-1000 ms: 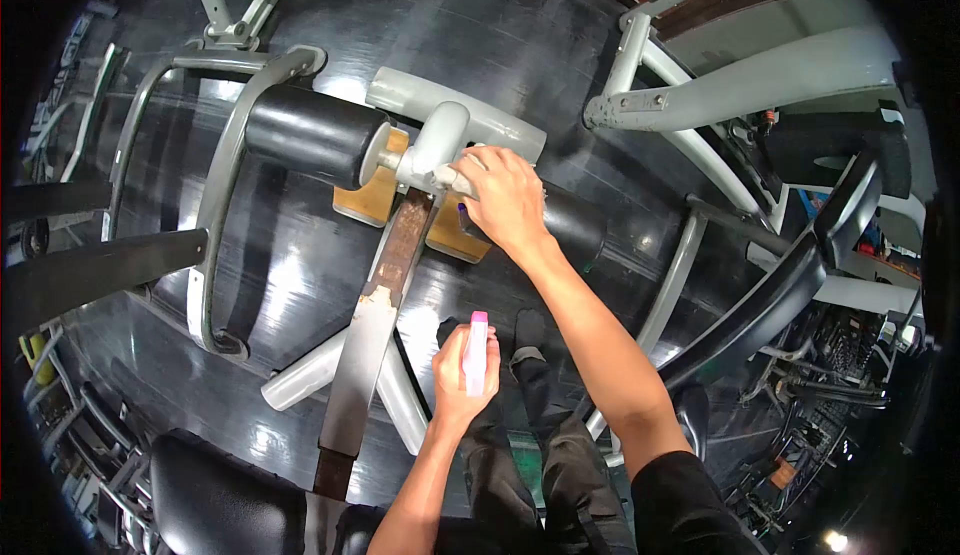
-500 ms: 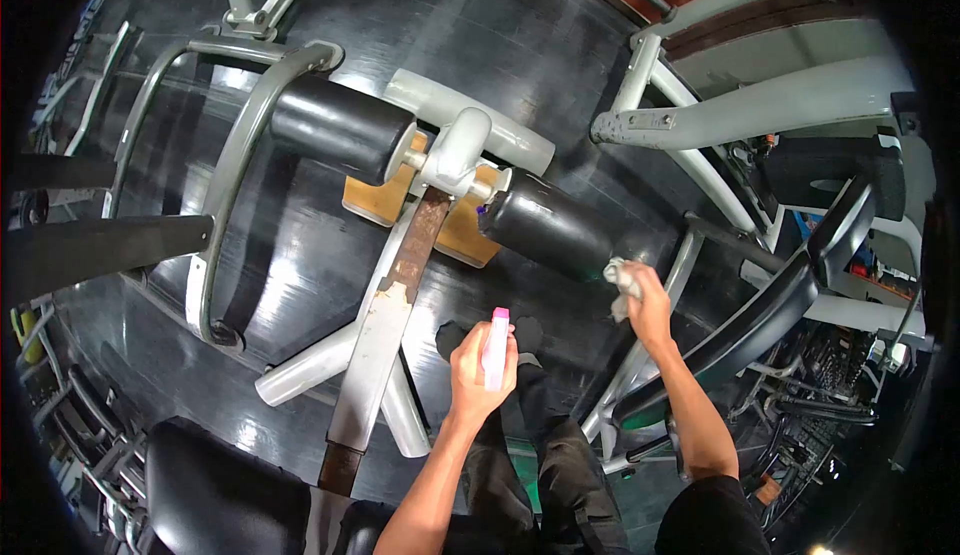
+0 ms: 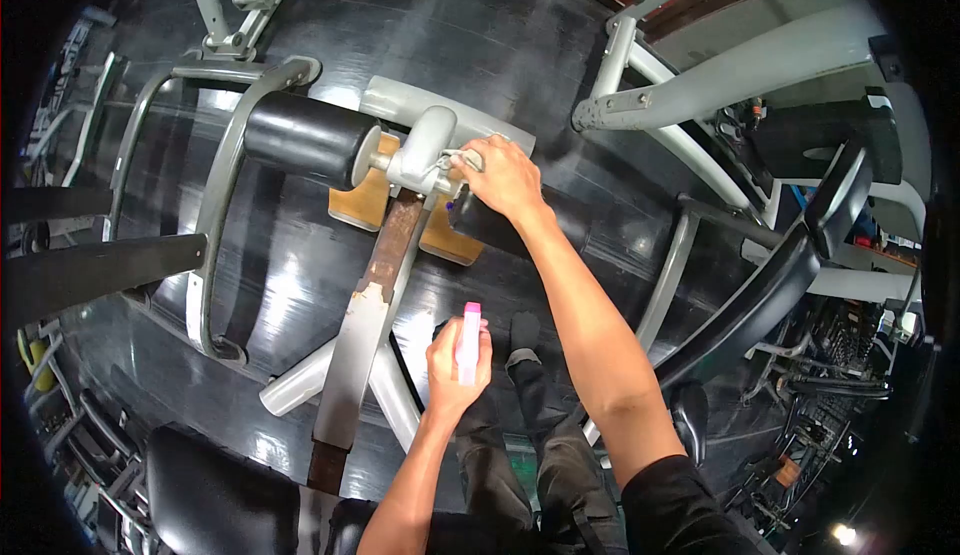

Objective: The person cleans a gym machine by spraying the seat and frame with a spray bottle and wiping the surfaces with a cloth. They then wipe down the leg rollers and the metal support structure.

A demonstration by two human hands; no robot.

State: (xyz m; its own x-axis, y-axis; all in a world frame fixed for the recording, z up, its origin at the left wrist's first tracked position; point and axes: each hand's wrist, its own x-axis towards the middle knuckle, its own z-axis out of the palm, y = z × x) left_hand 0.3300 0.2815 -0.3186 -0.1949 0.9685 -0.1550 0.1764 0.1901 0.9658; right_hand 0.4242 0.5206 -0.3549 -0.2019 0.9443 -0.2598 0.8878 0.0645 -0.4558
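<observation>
My right hand (image 3: pixel 503 177) is closed on a crumpled pale cloth (image 3: pixel 468 160), against the grey metal joint (image 3: pixel 428 145) between two black foam rollers. The right roller (image 3: pixel 492 223) lies partly hidden under my hand and forearm. The left roller (image 3: pixel 312 141) is in full view on the other side of the joint. Lower down, my left hand (image 3: pixel 455 365) grips what looks like a spray bottle (image 3: pixel 468 347), white with a pink tip pointing away from me. It is held above the floor, apart from the machine.
A worn grey beam (image 3: pixel 350 355) runs from the joint toward a black padded seat (image 3: pixel 225 490). Wooden plates (image 3: pixel 452 235) sit below the rollers. A curved metal frame (image 3: pixel 225 195) stands left, and a black bench pad (image 3: pixel 760 300) with a thick grey frame (image 3: pixel 730 75) stands right.
My right hand has moved left and away from me with the cloth, from the right roller's outer end to the metal joint. My left hand has shifted slightly left with the bottle.
</observation>
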